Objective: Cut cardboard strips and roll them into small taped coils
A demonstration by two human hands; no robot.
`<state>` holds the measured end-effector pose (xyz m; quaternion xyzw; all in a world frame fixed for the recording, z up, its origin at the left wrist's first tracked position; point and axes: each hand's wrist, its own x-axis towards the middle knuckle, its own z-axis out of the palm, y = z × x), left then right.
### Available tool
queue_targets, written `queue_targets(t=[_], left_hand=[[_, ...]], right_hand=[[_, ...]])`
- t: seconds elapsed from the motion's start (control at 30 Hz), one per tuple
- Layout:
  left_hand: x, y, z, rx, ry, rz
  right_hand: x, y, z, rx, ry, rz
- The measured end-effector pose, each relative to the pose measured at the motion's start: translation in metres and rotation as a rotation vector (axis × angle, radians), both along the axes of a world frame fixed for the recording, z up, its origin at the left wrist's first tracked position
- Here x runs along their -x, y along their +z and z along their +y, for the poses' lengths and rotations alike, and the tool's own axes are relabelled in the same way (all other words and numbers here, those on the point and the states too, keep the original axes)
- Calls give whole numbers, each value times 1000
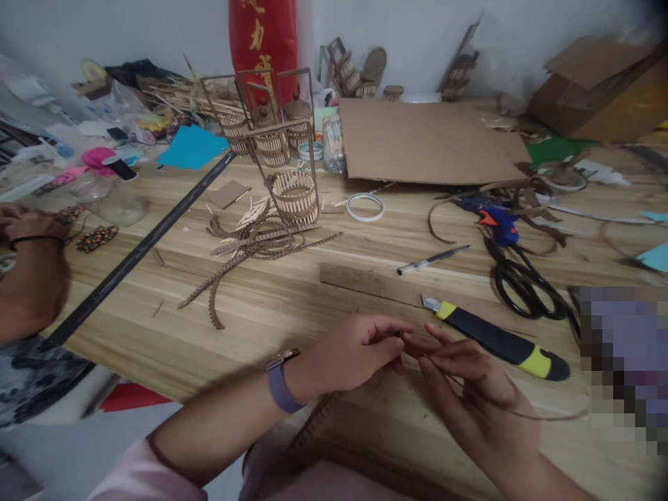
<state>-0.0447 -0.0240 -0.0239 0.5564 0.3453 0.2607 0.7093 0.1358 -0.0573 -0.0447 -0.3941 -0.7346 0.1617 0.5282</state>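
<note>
In the head view, a thin brown strip [547, 419] is lying between the two hands, just above the near part of the wooden surface [261, 299]. It is showing a plain, narrow, smooth-looking edge and is curving in a loose arc past the right palm; its end at the fingertips is too small to read. The left hand [347, 351] is pinching it, fingers together; the right hand [483, 390] is closing thumb and fingers on it. A yellow-and-black cutter [490, 337], blade exposed, is lying just beyond the right hand. Notched strips [261, 240] are lying tangled beside a slatted basket [295, 198], whose tall handle is standing upright.
</note>
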Motion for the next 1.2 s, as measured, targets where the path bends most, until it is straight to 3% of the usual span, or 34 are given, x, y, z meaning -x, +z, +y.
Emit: queue_targets(t=[0.3,0.53,0.77,0.97,1.2], left_hand=[[1,3,-2,-75,36,147],[-1,1,-2,-24,42,44],[0,-1,-3,-40,99,135],[1,-6,-5,-48,115,153],[-2,-6,-2,31,113,28]], right_hand=[[2,-4,-4,47,23,7],[2,-1,-1,87,17,50],[6,-2,-3,120,55,79],[7,2,1,223,9,165],[3,7,5,315,-8,219]])
